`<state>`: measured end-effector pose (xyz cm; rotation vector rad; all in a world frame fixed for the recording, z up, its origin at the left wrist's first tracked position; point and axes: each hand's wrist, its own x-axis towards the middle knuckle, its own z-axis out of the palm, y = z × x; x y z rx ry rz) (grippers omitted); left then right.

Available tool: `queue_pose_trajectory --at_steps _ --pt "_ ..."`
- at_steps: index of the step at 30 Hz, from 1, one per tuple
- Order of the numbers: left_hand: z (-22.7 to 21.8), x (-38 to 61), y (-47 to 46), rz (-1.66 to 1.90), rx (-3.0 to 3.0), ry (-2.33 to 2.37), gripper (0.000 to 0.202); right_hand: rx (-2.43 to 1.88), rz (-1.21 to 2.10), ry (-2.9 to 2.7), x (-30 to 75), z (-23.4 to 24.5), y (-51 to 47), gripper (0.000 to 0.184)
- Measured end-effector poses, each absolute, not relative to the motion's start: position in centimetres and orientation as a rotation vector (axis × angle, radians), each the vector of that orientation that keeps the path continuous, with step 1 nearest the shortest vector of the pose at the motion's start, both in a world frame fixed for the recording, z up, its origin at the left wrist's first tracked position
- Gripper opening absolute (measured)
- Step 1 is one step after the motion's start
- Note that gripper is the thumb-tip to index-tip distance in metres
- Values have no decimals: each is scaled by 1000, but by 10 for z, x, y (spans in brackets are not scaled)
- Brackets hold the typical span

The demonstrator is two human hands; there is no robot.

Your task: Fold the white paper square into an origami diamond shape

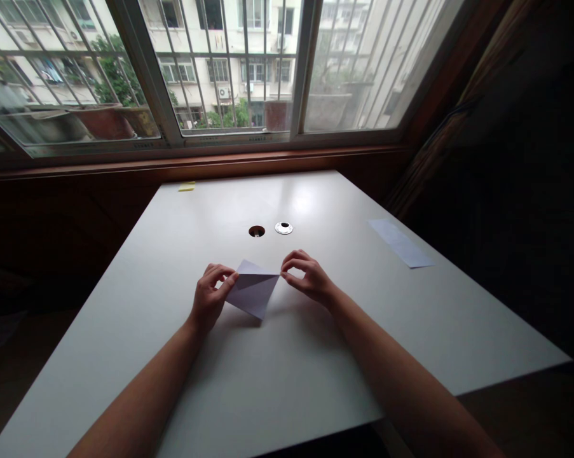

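A pale sheet of paper (253,296) with a crease running across it is held up over the white table (287,362). My left hand (211,294) pinches its left side between thumb and fingers. At the right end of the crease, my right hand (308,277) grips the paper's corner with thumb and fingertips. One flap points up and away from me, while a larger part slants down toward me, its lower corner near the tabletop. Whether that corner touches the table I cannot tell.
A round cable hole (257,231) sits beyond the paper, with a silver ring cover (283,228) beside it. A strip of white paper (401,243) lies near the right edge. Yellow tape (187,186) marks the far left corner. Behind stands a barred window (229,70).
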<state>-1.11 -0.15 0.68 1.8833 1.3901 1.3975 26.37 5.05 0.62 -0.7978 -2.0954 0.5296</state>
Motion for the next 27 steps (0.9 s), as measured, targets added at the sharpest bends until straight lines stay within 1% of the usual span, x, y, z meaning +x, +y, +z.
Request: queue_pose_trajectory --at_steps 7,14,21,27 --pt "-3 -19 4 1426 1713 1407 19 -858 655 -1912 275 0 60 17" --pt "-7 -19 6 1347 1691 1378 22 -884 753 -1868 265 -3 55 19" --pt "-7 -18 6 1323 1695 1390 27 -879 994 -1776 265 -8 56 30" --pt "-4 -17 5 1303 1742 1391 26 -853 1101 -1701 260 -11 55 31"
